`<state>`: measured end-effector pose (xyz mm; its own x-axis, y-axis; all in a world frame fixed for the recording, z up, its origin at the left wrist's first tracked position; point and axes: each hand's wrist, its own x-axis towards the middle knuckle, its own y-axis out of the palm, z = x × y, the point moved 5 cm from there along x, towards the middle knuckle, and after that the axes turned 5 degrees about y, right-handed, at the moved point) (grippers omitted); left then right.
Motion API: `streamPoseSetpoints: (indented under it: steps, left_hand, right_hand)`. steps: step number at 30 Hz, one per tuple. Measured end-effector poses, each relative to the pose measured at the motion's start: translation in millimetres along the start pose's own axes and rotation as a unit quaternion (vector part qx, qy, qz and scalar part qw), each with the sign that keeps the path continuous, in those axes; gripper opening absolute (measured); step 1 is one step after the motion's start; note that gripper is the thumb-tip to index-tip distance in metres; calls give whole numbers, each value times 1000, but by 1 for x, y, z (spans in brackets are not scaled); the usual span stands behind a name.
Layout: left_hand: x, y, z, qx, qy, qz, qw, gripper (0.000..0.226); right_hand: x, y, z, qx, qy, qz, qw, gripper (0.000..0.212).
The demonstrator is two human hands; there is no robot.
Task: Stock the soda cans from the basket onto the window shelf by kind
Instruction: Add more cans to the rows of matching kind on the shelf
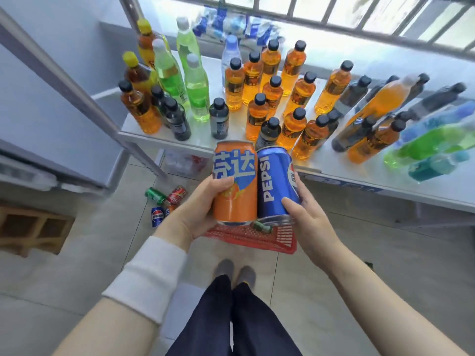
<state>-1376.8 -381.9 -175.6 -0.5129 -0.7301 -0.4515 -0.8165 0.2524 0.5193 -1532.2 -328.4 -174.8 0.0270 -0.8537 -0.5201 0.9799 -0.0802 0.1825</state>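
Orange aluminium soda can with blue Chinese lettering (235,186) stands upright in the left hand (203,209), whose fingers wrap its back while the thumb presses across its front. Just to its right and touching it, a blue aluminium Pepsi can (275,183) is grasped the same way by the right hand (305,217), thumb on the near face and fingers curled round the far side. It tilts slightly to the right. Both cans are held in the air, just in front of the near edge of the white window shelf (359,179) and above a red plastic mesh basket (257,240) that sits on the tiled floor. Something green lies in the basket, mostly hidden behind the cans.

On the shelf, clear bottles of orange drink with black caps (293,129) crowd the middle. Tall pale-green bottles (195,91) stand at the far left, and short dark bottles (218,122) stand near the left front edge. Blue and green bottles (437,145) fill the right end, blurred. Grey window bars (334,19) run along the far side.

On the floor to the left of the basket lie several loose cans (164,201), green, red, blue and orange. A white sleeve (146,276) covers the left forearm, and grey slippers (235,272) show below.
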Motion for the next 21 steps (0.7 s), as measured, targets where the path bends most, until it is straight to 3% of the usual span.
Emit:
streamPoseSetpoints:
  steps: [5,7,11,13,16,17,21]
  left_hand:
    - [-26,13,-53,71,51,10,996,87]
    - [-36,18,-76,87,68,17,994,96]
    - [-55,24,-127,106,140,19,984,90]
    - [-62,22,-158,116,178,5,977,94]
    - [-73,17,-207,135,217,9,967,101]
    - [-77,16,-224,147,229,12,962,103]
    - [-83,12,-284,169,283,32,944,93]
  right_hand:
    - [-16,26,53,111,42,60,991,63]
    - [-21,37,70,137,33,80,987,60]
    - [-26,61,115,160,-11,58,985,44]
    - [-27,74,140,154,-40,51,986,49]
    - [-26,93,175,99,-81,73,989,98]
    - [-27,98,187,77,-101,69,990,103]
    - [-28,117,235,6,-180,48,982,93]
